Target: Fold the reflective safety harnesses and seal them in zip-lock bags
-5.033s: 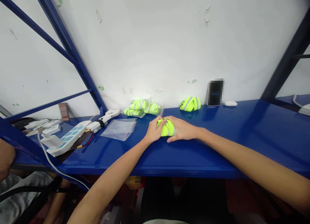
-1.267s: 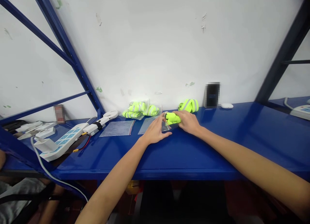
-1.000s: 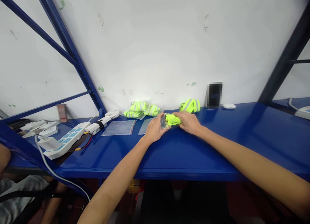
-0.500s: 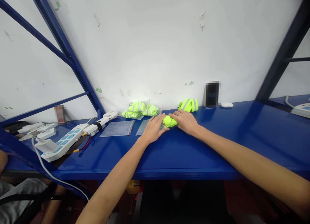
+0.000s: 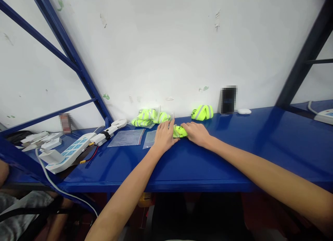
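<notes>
A bundle of neon yellow fabric (image 5: pixel 179 131) lies on the blue table between my hands, partly inside a clear plastic bag (image 5: pixel 148 139). My left hand (image 5: pixel 164 136) holds the bag at the bundle's left side, its fingers hiding the bag's mouth. Pressed against the bundle's right end, my right hand (image 5: pixel 197 132) has its fingers curled round the fabric. Behind them, bagged yellow bundles (image 5: pixel 147 116) rest by the wall. A loose rolled yellow bundle with grey stripes (image 5: pixel 202 113) sits behind my right hand.
Left of my hands are a flat clear bag (image 5: pixel 126 138), a white handheld fan (image 5: pixel 110 130) and a power strip (image 5: pixel 71 152). A dark phone-like object (image 5: pixel 228 100) and a white case (image 5: pixel 244 111) stand at the back right. A person's leg (image 5: pixel 23 209) shows at lower left.
The bundle between my hands has moved slightly left and further into the bag. My right hand has shifted left with it, and my left fingers now cover more of its left side.
</notes>
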`<state>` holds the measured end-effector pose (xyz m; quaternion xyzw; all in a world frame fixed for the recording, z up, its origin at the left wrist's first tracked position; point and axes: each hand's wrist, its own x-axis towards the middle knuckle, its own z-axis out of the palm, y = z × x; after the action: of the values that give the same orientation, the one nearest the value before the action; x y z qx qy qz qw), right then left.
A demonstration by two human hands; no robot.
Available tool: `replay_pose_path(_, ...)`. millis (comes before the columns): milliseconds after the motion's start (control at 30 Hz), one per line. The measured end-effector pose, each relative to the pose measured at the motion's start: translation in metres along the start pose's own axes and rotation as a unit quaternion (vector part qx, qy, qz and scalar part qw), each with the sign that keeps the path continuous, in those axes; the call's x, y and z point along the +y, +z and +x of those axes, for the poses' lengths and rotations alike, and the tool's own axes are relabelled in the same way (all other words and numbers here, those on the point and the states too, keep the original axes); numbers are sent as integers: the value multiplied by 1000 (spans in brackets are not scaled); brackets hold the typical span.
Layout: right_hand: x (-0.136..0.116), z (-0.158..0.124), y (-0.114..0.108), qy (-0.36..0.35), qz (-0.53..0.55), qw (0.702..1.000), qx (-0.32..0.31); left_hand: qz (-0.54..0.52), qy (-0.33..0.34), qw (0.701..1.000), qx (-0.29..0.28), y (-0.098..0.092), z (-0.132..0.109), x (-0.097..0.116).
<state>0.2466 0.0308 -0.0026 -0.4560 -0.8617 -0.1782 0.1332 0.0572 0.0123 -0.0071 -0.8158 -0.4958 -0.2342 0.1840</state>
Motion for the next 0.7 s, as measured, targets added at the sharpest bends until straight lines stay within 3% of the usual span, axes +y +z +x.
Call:
replay_pose_path(133, 1, 0, -6, 7, 16, 1000, -21, -13, 28, 999, -44, -3, -1, -3)
replay_pose_path(333, -1, 1, -9, 19, 35, 999, -35, -16, 82, 996, -25, -2, 1, 1)
replay_pose_path(533, -7, 3, -4, 23, 56, 997, -40, -47, 68, 996, -17, 2, 6, 6)
replay_pose_path(700, 5, -2, -1, -56, 149, 987, -21, -109, 53, 991, -49, 3, 5, -4)
